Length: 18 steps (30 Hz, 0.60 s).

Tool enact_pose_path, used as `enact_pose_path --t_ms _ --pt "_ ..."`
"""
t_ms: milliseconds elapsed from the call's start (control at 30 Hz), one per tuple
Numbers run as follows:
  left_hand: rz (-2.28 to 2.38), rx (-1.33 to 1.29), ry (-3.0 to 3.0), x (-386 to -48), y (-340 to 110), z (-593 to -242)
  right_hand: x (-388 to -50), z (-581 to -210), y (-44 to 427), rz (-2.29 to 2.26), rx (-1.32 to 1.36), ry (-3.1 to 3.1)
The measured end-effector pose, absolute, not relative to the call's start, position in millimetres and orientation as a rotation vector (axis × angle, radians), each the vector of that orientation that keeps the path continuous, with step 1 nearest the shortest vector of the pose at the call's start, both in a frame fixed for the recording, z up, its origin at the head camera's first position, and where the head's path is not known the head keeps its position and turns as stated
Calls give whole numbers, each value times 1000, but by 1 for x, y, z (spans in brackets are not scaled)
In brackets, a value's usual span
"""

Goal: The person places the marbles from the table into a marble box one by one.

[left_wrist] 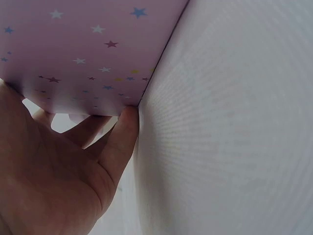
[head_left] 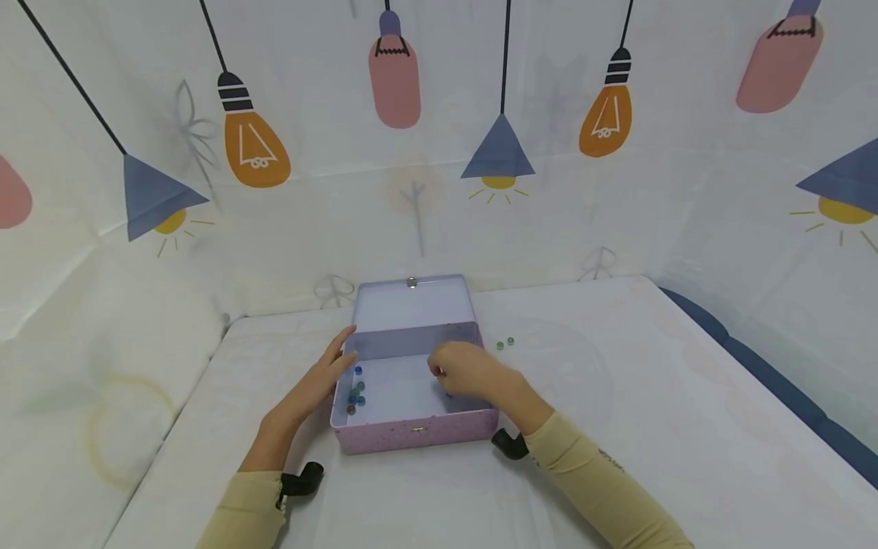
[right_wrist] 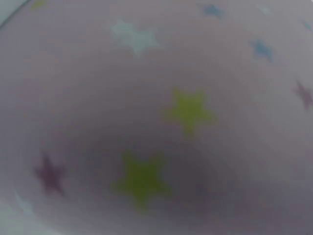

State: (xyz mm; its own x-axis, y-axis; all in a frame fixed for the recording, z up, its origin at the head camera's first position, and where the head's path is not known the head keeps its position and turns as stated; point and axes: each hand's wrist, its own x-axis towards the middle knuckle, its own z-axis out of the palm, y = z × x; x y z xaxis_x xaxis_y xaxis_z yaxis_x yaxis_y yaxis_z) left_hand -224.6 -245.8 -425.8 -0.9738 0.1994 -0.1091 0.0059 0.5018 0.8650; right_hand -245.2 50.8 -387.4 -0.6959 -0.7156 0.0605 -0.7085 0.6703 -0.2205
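Note:
A pink-lilac metal box (head_left: 411, 435) stands on the white-covered table with its lid (head_left: 414, 305) tipped back. My left hand (head_left: 318, 385) rests against the box's left wall, its fingers fairly straight. In the left wrist view, fingertips (left_wrist: 128, 117) touch the star-printed wall low down. My right hand (head_left: 473, 370) reaches over the right part of the box with curled fingers. Whether they pinch anything is hidden. Just below that hand a small dark marble (head_left: 449, 394) partly shows. Several blue, green and brown marbles (head_left: 353, 398) lie along the box's left inner side.
Two green marbles (head_left: 500, 345) lie on the table right of the box. A black wrist device (head_left: 302, 480) sits on each forearm. Behind the table hangs a white cloth (head_left: 439, 213) printed with lamps. Dark blue padding (head_left: 754, 374) runs along the right table edge.

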Motion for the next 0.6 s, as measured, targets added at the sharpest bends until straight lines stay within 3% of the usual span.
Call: enact_pose_path --t_ms 600 --pt "1482 196 2543 -223 -246 -426 -240 -397 45 -227 -1213 2802"
